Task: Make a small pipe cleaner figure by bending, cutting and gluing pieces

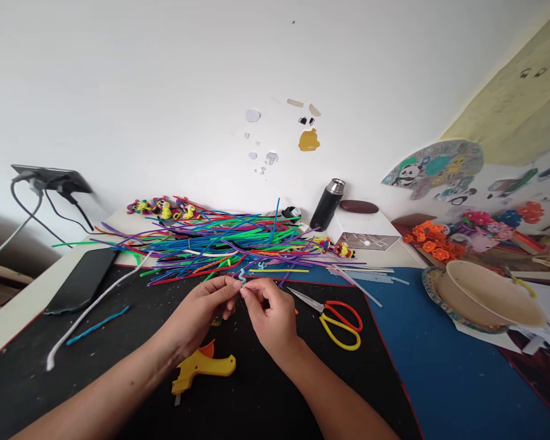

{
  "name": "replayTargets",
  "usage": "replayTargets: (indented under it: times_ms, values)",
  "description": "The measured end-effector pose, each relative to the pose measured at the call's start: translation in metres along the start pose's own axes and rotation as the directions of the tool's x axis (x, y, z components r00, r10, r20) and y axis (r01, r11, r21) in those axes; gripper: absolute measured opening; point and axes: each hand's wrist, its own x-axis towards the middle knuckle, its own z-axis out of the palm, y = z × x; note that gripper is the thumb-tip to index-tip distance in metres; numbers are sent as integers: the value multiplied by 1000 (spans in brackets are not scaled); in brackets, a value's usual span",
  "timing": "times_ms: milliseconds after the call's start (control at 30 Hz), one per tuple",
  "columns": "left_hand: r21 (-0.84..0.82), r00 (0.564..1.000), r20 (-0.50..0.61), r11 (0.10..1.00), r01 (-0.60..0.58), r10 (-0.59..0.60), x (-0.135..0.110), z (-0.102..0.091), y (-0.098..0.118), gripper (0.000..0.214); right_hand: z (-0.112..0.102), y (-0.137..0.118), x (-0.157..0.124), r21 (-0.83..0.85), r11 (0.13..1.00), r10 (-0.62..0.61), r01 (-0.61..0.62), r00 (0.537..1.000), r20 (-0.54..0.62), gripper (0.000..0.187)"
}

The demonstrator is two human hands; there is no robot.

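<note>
Between my two hands a short, wavy light-blue pipe cleaner [242, 276] sticks up from the fingertips. My left hand [214, 299] pinches at its lower end with thumb and forefinger. My right hand [271, 308] is closed in a pinch right beside it, fingertips meeting the left ones. Fingers hide the lower part of the piece. Just behind lies another small bent light-blue piece [261, 266]. Scissors [332, 315] with one red and one yellow handle lie to the right of my right hand. A yellow glue gun [206, 365] with an orange trigger rests below my left hand.
A big heap of coloured pipe cleaners [220, 241] spreads along the back. Around it are a phone [82, 278], a black flask [327, 205], a white box [366, 229] and glue sticks [364, 274]. A beige bowl [490, 293] stands right, a twisted blue pipe cleaner [98, 325] left.
</note>
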Motion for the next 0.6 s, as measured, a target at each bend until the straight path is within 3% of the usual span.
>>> replayTargets:
  times_ms: [200,300,433,600]
  values:
    - [126,997,71,991,-41,32,-5,1,-2,42,-5,-2,1,140,980,148,-143,989,-27,21]
    - [201,997,55,977,-66,56,-8,-4,-1,42,-7,-1,3,268,933,256,-242,967,-15,23]
    - [321,991,-64,942,-95,121,-13,-23,6,45,-8,3,8,496,752,433,-435,893,126,33]
    - [545,966,-107,827,-140,234,-21,-53,12,41,-4,1,7,579,572,525,-581,802,285,36]
